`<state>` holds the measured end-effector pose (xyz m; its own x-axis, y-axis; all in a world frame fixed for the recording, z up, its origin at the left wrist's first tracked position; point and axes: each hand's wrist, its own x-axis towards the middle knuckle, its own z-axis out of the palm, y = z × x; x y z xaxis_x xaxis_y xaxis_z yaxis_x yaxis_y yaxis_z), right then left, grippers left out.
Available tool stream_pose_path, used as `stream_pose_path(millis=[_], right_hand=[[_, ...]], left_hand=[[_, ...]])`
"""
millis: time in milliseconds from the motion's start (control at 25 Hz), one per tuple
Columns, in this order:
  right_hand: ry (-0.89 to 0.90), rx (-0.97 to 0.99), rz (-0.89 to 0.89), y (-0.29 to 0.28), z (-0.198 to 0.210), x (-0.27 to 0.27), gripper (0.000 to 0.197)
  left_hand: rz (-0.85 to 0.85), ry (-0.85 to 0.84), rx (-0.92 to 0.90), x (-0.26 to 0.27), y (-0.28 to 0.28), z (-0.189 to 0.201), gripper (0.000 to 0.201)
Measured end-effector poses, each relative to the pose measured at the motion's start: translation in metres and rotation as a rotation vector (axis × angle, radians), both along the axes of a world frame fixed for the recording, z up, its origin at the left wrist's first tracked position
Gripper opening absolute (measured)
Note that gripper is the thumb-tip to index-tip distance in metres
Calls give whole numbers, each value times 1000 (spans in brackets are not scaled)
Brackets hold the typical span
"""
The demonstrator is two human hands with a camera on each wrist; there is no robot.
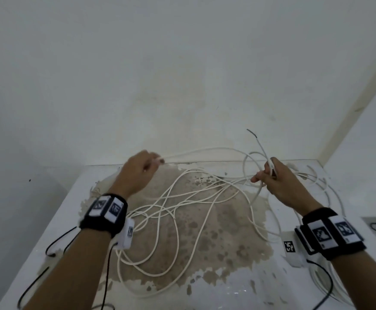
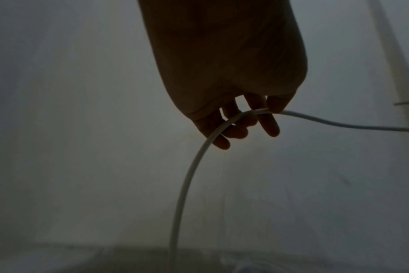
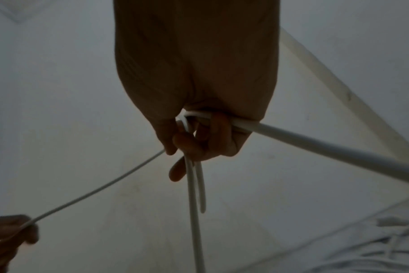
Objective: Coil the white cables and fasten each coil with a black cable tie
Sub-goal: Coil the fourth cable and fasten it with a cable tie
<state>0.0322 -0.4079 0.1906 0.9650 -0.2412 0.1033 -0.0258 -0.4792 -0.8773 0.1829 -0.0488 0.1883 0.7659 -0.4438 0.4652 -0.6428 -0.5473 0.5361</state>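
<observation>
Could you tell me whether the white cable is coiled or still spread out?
Mostly spread: the cable sprawls over the table; the right hand holds few loops.

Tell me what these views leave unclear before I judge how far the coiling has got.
- Loop count in the right hand: head view too small; in the right wrist view the fingers cover the white cable.
- Left hand grip: hidden by its back in the head view; dim in the left wrist view.
- Separate cables in the pile on the table: strands overlap.
- Black cable ties: none identifiable.
</observation>
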Motion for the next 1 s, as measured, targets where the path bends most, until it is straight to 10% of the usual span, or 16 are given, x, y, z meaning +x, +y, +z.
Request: stream_pose_path(millis=[160, 360, 560, 1000], right_hand=[[178, -50, -13, -10, -19, -18, 19], [183, -17, 104, 3, -9, -26, 22], [104, -90, 256, 33, -11, -13, 28], [-192, -295, 197, 83, -27, -17, 37]], left_hand=[[-90, 312, 213, -34, 12, -85, 27], [-111, 573, 544, -66, -12, -102, 20], [-254, 516, 60, -70, -98, -41, 42], [-81, 1325, -1104, -71, -153, 28, 36]])
